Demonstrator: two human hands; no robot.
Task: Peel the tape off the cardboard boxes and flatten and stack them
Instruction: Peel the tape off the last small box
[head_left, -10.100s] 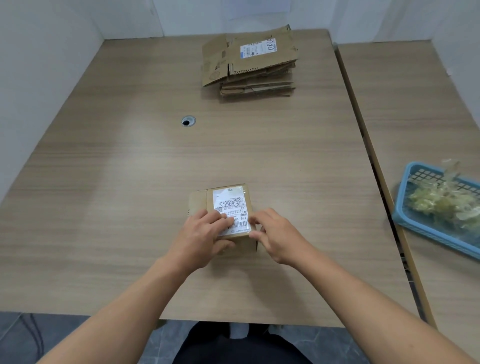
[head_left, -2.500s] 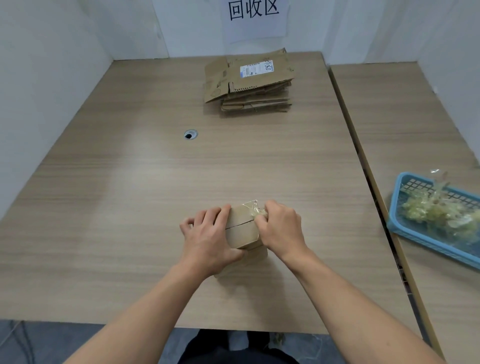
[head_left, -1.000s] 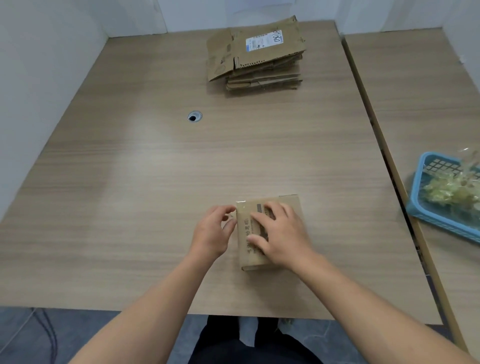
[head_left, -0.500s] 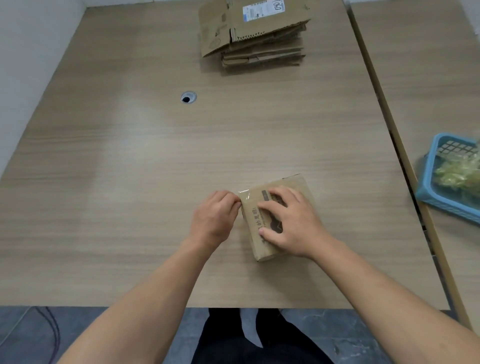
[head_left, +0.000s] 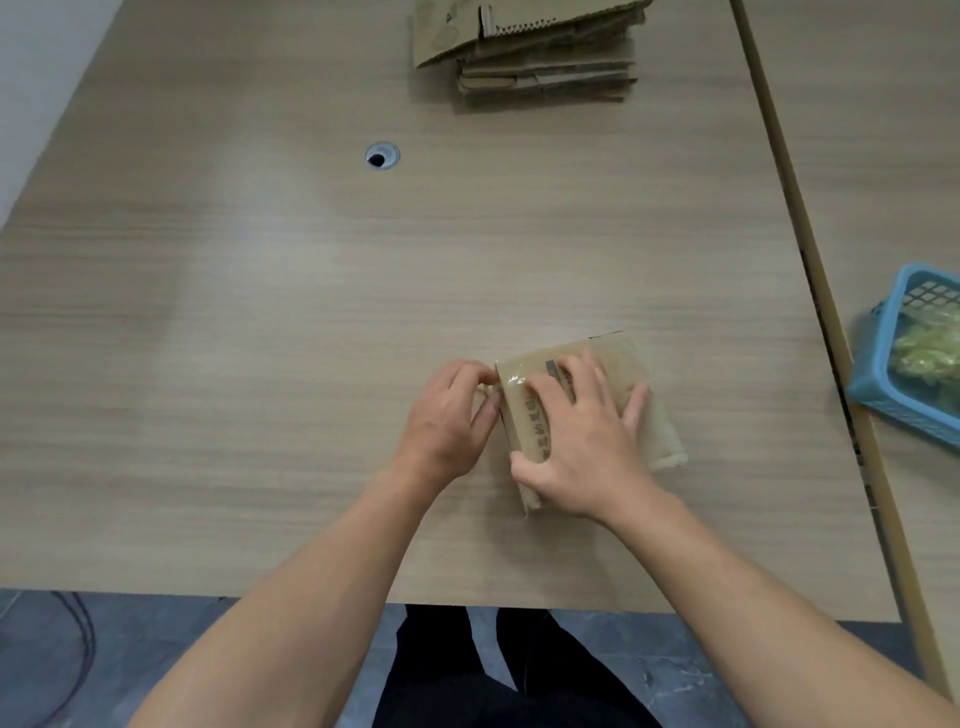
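A small brown cardboard box (head_left: 647, 410) lies on the wooden table (head_left: 311, 312) near the front edge, wrapped in glossy clear tape (head_left: 514, 387). My right hand (head_left: 582, 441) presses flat on top of the box with spread fingers. My left hand (head_left: 447, 415) sits at the box's left edge, its fingertips pinching at the tape there. A stack of flattened boxes (head_left: 540, 57) lies at the far side of the table.
A blue basket (head_left: 883, 374) with crumpled peeled tape (head_left: 930, 353) stands on the adjoining table at the right. A round cable hole (head_left: 382, 156) sits in the tabletop at the back left. The table's front edge runs just below my forearms.
The box was turned over, label side down, and rotated. My right hand moved from peeling tape to pressing on top; my left hand went to the left edge.
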